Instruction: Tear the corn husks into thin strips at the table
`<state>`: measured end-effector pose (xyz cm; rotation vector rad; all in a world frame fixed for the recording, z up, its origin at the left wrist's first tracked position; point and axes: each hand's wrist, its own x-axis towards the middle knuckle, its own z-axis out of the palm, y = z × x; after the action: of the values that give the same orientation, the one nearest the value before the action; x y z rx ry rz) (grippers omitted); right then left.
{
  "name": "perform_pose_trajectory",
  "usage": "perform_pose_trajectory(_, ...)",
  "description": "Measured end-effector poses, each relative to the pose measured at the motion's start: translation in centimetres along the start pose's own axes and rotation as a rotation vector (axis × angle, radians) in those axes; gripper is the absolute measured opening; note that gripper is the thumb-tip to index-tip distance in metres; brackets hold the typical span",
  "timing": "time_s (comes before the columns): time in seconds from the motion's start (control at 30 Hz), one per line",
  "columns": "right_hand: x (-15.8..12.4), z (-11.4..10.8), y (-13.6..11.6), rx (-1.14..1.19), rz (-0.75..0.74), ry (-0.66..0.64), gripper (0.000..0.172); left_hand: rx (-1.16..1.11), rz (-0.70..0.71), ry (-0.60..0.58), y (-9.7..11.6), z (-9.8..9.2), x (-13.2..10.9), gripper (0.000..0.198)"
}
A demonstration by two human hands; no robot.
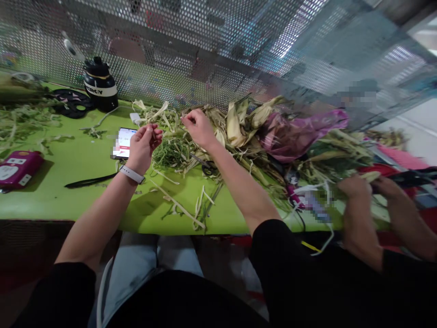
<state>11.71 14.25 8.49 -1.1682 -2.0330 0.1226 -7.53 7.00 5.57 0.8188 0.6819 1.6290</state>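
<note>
My left hand (146, 140), with a pale band on the wrist, is raised beside a lit phone (123, 143). Its fingers are curled in a pinch, and whatever is in them is too small to make out. To its right my right hand (198, 127) is also pinched, above the plant scraps; a tiny pale bit shows at its fingertips. Between and below the hands lies a pile of thin green strips (172, 152). Dark-handled scissors (208, 168) rest under my right forearm. Loose pale strips (180, 207) are scattered nearer the table's front edge.
Dried husks (235, 125) and a pink plastic bag (290, 134) are heaped at the back right. A dark bottle (100, 86) and a magenta box (20, 169) stand on the left. Another person's hands (357, 187) work at the right. A perforated metal screen (191, 59) borders the table.
</note>
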Motion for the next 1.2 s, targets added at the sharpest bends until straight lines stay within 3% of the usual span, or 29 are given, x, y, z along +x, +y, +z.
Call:
perform_pose_trajectory(0.13, -1.7, -2.4, 0.1, -0.027, -0.005, 0.087, 0.034, -0.049, 0.024, 0.076, 0.5, -0.2, 0.5, 0.014)
perform_pose_trajectory(0.27, -2.9, -2.3, 0.6, -0.165, 0.019, 0.13, 0.037, -0.075, 0.044, 0.137, 0.7, -0.2, 0.8, 0.021)
perform_pose_trajectory(0.37, -3.2, 0.0, -0.7, -0.249, 0.031, 0.009, 0.035, -0.032, 0.068, 0.121, 0.4, -0.1, 0.8, 0.017)
perform_pose_trajectory(0.53, -3.4, 5.8, -3.8, -0.314, 0.126, -0.223, 0.03, -0.009, 0.092, 0.123, -0.1, -0.3, 0.7, 0.013)
perform_pose_trajectory(0.63, -2.6, 6.8, -3.5, -0.263, 0.142, -0.255, 0.017, 0.012, 0.065, 0.129, -0.1, -0.3, 0.6, 0.013)
perform_pose_trajectory(0.73, -0.8, 4.8, -1.6, -0.006, 0.214, -0.094, 0.02, 0.024, 0.056, 0.138, -0.1, -0.2, 0.5, 0.014)
perform_pose_trajectory(0.87, 1.4, 0.0, 0.7, 0.385, 0.189, 0.059, 0.035, 0.006, 0.056, 0.112, -0.1, 0.1, 0.3, 0.014)
perform_pose_trajectory(1.07, 2.5, -5.2, 0.5, 0.584, 0.133, 0.132, 0.048, 0.012, 0.044, 0.065, 0.0, 0.6, -0.2, 0.014)
perform_pose_trajectory(1.2, 1.8, -7.5, -1.6, 0.64, 0.172, 0.044, 0.041, 0.018, 0.041, 0.032, 0.2, 0.6, -0.1, 0.015)
